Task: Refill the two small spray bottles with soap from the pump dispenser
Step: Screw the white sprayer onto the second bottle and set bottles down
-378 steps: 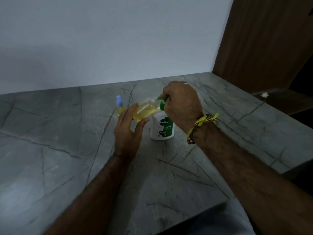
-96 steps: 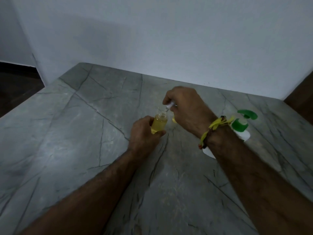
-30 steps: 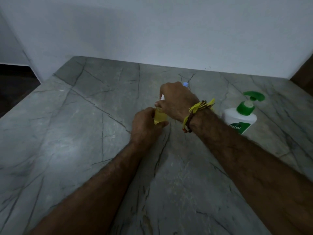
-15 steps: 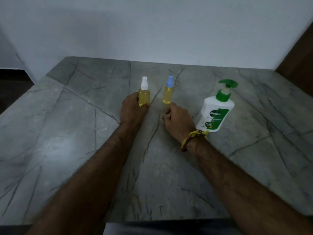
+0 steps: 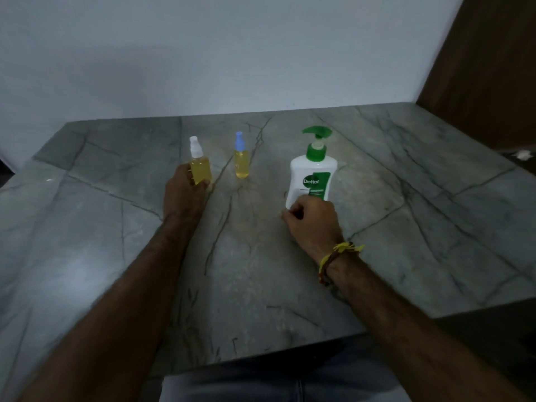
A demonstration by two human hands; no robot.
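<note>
Two small clear spray bottles stand upright on the grey marble table, both holding yellow soap. My left hand grips the lower body of the white-capped spray bottle. The blue-capped spray bottle stands free a little to its right. Further right is the white pump dispenser with a green pump head and label. My right hand sits on the table just in front of the dispenser's base, fingers curled and holding nothing that I can see.
A white wall runs behind the table. A brown wooden panel rises at the right, with a small white object near its foot. The table's front edge lies close to my lap.
My right hand has slid right, from in front of the blue-capped bottle to the foot of the dispenser. My left hand stays on the white-capped bottle.
</note>
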